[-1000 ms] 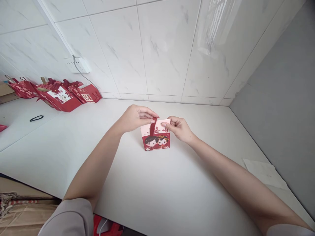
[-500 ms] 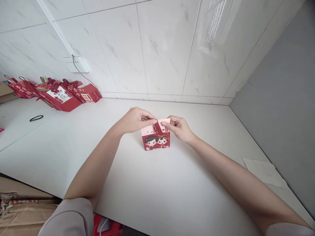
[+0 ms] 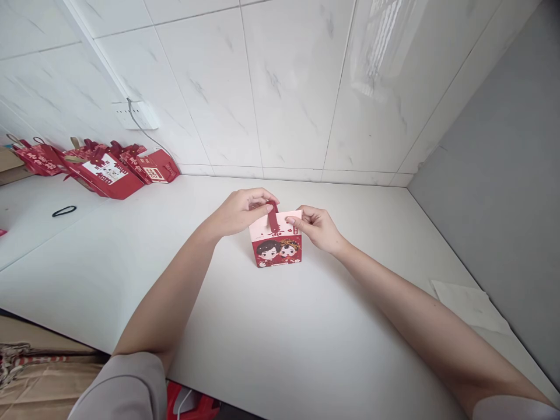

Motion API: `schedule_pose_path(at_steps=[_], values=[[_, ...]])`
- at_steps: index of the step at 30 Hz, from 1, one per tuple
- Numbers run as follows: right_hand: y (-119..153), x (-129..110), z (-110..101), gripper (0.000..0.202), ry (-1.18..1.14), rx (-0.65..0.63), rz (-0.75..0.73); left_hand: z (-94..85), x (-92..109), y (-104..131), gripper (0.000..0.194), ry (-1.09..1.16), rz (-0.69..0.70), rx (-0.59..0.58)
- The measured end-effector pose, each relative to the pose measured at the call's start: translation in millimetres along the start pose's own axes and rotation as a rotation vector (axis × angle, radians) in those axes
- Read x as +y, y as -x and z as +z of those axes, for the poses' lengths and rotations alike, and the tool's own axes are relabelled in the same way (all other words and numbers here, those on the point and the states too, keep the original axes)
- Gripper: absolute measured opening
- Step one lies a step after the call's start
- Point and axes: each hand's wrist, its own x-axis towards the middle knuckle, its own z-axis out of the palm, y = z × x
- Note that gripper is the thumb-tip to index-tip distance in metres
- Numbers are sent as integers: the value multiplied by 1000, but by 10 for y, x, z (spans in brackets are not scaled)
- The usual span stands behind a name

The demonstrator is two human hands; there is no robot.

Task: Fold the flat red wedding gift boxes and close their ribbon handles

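Observation:
A small red and pink box (image 3: 279, 251) with two cartoon faces on its front stands upright on the white table (image 3: 280, 326). My left hand (image 3: 249, 211) pinches the dark red ribbon handle (image 3: 273, 217) at the top of the box, between thumb and fingers. The handle's loop stands up above the box's top edge. My right hand (image 3: 318, 226) grips the upper right corner of the box, thumb on the front and fingers behind, where they are partly hidden.
Several red gift boxes (image 3: 109, 175) with handles stand at the back left, near a wall socket (image 3: 135, 115). A black loop (image 3: 64, 211) lies before them. Pale sheets (image 3: 470, 303) lie at the right edge, by a grey panel (image 3: 503, 175).
My left hand has moved slightly up with the ribbon handle, which now rises above the box's top edge. My right hand keeps its hold on the corner.

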Motion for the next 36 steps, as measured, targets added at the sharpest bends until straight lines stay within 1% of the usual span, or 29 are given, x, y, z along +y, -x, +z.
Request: schedule_pose_path(at_steps=[2,5,11,15,18,21,23,25,27,28,29,31,32,34,36], values=[[1,1,2,46,8,4,2,17,0,0,26,9,22,-9],[-1,5,4,46,7,2,7,32,14,10,27,-14,61,-55],[-7,14,1,45,16,8,-25,38,8,11,23,0,48,-118],[28,-1,14,45,60,30,-49,23,7,10,22,35,64,-112],[82,-37,39,42,84,-5,-56,-18,22,23,20,35,124,-131],[128,-91,57,42,94,-90,-100,-77,36,48,24,24,141,-211],[137,-123,55,46,56,-136,-139,-108,48,70,27,44,132,-290],[125,-143,44,48,-19,-117,-139,-124,67,95,28,79,135,-372],[97,-149,23,43,-88,-101,-78,-128,93,118,26,84,155,-420],[82,-149,10,39,-117,-127,-35,-127,106,127,25,75,169,-435],[69,-148,-3,34,-140,-180,8,-126,117,135,24,60,184,-445],[52,-146,-23,29,-179,-325,63,-123,129,143,22,24,212,-464],[50,-147,-28,31,-195,-388,68,-122,128,143,22,6,226,-476],[58,-152,-23,42,-206,-478,57,-118,117,138,23,-28,258,-492],[75,-165,-1,47,-186,-522,51,-106,109,130,24,-67,303,-495]])
